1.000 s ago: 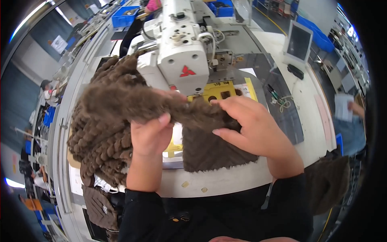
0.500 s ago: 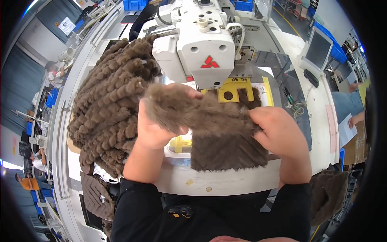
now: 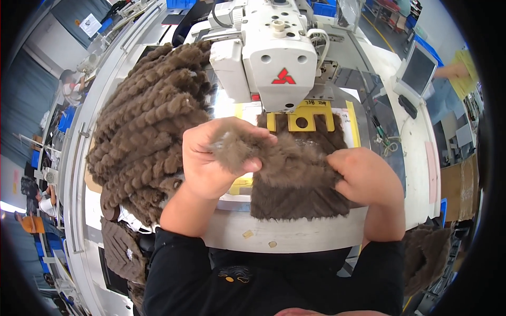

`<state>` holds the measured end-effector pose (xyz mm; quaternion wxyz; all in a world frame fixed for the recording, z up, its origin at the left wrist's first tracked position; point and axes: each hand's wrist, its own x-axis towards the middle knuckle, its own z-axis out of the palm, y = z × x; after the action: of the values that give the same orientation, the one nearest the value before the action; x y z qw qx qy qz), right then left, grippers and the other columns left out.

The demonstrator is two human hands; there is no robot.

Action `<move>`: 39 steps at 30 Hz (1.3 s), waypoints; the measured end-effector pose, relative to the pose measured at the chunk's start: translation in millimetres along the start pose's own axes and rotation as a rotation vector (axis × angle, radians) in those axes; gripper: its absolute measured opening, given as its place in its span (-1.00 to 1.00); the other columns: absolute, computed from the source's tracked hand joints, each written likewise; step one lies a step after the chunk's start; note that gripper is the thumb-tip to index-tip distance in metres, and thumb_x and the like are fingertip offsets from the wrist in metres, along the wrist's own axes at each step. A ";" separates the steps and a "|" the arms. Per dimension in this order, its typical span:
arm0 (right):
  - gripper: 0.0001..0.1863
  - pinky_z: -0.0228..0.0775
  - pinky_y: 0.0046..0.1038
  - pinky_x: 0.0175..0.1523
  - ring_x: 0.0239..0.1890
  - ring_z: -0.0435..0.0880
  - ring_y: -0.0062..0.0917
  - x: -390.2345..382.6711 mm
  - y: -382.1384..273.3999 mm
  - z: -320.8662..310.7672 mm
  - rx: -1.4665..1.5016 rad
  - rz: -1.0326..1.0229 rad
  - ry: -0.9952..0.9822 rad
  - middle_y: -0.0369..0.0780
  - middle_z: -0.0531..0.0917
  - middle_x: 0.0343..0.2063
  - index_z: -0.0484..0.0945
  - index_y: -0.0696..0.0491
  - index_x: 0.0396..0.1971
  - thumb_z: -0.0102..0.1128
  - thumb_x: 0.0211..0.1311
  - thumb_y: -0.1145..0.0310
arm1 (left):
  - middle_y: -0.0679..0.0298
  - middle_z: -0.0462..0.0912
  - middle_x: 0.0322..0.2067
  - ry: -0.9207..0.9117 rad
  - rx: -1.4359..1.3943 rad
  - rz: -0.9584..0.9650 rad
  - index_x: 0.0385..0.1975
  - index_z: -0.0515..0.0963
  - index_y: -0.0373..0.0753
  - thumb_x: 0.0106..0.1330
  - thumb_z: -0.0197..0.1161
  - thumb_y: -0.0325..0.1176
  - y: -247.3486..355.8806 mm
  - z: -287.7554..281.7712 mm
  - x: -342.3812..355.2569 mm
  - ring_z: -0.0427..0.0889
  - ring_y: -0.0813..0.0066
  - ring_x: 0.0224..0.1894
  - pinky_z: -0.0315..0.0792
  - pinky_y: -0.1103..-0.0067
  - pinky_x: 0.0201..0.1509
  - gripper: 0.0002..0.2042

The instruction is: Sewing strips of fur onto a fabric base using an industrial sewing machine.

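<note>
A strip of brown fur fabric (image 3: 295, 163) is stretched between my hands above the machine bed. My left hand (image 3: 203, 160) closes round its left end, thumb below and fingers behind. At the other end my right hand (image 3: 363, 174) pinches the edge between thumb and fingers. Beneath it lies a flat brown fur piece (image 3: 298, 204) with slanting stitch lines, running back under a yellow clamp plate (image 3: 311, 109). The white sewing machine head (image 3: 279, 58) stands just behind the plate.
On the left is a large heap of ridged brown fur (image 3: 147, 126). Scissors (image 3: 377, 126) lie right of the plate, beneath a grey-screened monitor (image 3: 416, 68). More fur pieces hang at lower left (image 3: 124, 250) and lower right (image 3: 429, 258). A person in a yellow top (image 3: 461, 76) is far right.
The fur strip's left end has bunched up and turned in my left hand, which moved slightly right. My right hand keeps its pinch a little lower. More of the clamp plate shows.
</note>
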<state>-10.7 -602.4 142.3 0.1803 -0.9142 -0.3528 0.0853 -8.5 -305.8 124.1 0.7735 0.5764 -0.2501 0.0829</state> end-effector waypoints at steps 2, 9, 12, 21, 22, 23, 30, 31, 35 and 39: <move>-0.83 0.52 -0.10 -0.14 -0.24 0.66 -0.02 0.1 -6.8 -0.6 0.001 -0.001 -0.042 -0.02 0.64 -0.41 0.53 0.20 -0.44 0.19 -0.08 0.47 | 0.00 0.73 -0.16 -0.020 -0.065 0.047 -0.07 0.59 -0.54 0.08 0.63 -0.33 0.2 -2.8 2.4 0.77 0.20 -0.13 0.66 0.36 0.01 -0.49; -0.79 0.53 -0.08 -0.18 -0.29 0.67 0.01 0.7 -27.8 6.7 0.078 -0.032 -0.123 0.01 0.64 -0.45 0.53 0.22 -0.48 0.25 -0.07 0.39 | -0.02 0.75 -0.11 0.044 -0.299 0.001 -0.07 0.61 -0.54 0.07 0.58 -0.50 6.7 0.1 6.0 0.78 0.20 -0.08 0.65 0.34 0.09 -0.56; -0.76 0.54 -0.07 -0.15 -0.28 0.67 0.02 6.0 -34.2 11.6 0.156 -0.071 -0.120 0.04 0.64 -0.45 0.53 0.24 -0.47 0.26 -0.04 0.36 | -0.08 0.68 -0.18 0.125 -0.090 -0.024 0.14 0.41 -0.51 0.01 0.66 -0.32 3.9 0.5 0.6 0.76 0.11 -0.17 0.71 0.28 -0.08 -0.26; -0.70 0.57 -0.07 -0.12 -0.27 0.69 0.06 23.5 -35.7 39.1 0.225 -0.075 -0.334 0.08 0.67 -0.46 0.60 0.28 -0.49 0.29 0.06 0.28 | 0.09 0.77 -0.25 0.086 -0.016 0.017 -0.21 0.68 -0.44 0.07 0.55 -0.56 3.8 2.6 0.7 0.77 0.34 -0.23 0.65 0.45 -0.09 -0.72; -0.66 0.56 -0.08 -0.10 -0.23 0.69 0.05 25.9 -36.2 40.3 0.205 -0.042 -0.374 0.08 0.67 -0.39 0.60 0.28 -0.43 0.33 0.09 0.23 | 0.09 0.77 -0.25 0.083 -0.020 0.013 -0.21 0.68 -0.44 0.07 0.55 -0.56 4.0 4.2 -0.2 0.77 0.34 -0.23 0.65 0.45 -0.09 -0.72; -0.61 0.56 -0.09 -0.08 -0.18 0.69 0.04 27.4 -36.2 39.8 0.183 -0.006 -0.415 0.08 0.68 -0.32 0.60 0.28 -0.38 0.37 0.11 0.19 | 0.12 0.77 -0.27 0.003 0.012 -0.031 -0.24 0.69 -0.41 0.08 0.52 -0.56 4.8 5.2 -1.0 0.77 0.37 -0.25 0.65 0.48 -0.15 -0.76; -0.41 0.55 -0.32 -0.03 -0.14 0.66 -0.24 23.0 -31.9 21.3 0.518 -0.119 0.427 -0.12 0.63 -0.14 0.61 0.11 0.10 0.60 0.05 0.27 | 0.17 0.71 -0.49 -0.337 0.572 0.204 -0.38 0.69 -0.37 -0.12 0.41 -0.61 -19.0 20.9 2.3 0.74 0.33 -0.46 0.56 0.56 -0.38 -0.77; -0.45 0.54 -0.36 -0.06 -0.16 0.66 -0.29 22.1 -28.4 20.7 0.499 -0.207 0.486 -0.14 0.63 -0.15 0.64 0.11 0.05 0.61 0.03 0.32 | 0.17 0.69 -0.50 -0.373 0.621 0.180 -0.38 0.69 -0.36 -0.15 0.41 -0.60 -17.0 23.0 1.4 0.72 0.31 -0.48 0.54 0.54 -0.41 -0.75; -0.62 0.52 -0.46 -0.20 -0.27 0.66 -0.40 19.4 -28.6 26.2 0.496 -0.257 0.597 -0.18 0.65 -0.27 0.72 0.12 -0.19 0.62 -0.09 0.48 | 0.14 0.66 -0.52 -0.414 0.617 0.187 -0.36 0.70 -0.35 -0.17 0.43 -0.59 -27.0 28.6 0.6 0.65 0.26 -0.53 0.49 0.50 -0.46 -0.72; -0.67 0.50 -0.46 -0.30 -0.35 0.67 -0.40 20.1 -24.6 29.4 0.555 -0.307 0.624 -0.20 0.65 -0.35 0.71 0.13 -0.27 0.58 -0.12 0.54 | 0.18 0.67 -0.47 -0.387 0.534 0.137 -0.41 0.63 -0.27 -0.12 0.47 -0.61 -30.9 31.1 -0.6 0.64 0.20 -0.48 0.51 0.44 -0.44 -0.76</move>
<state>-19.4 -564.0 124.2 0.5272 -0.7502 -0.3770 -0.1313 -5.2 -344.7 104.1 0.5260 0.7456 -0.4000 0.0862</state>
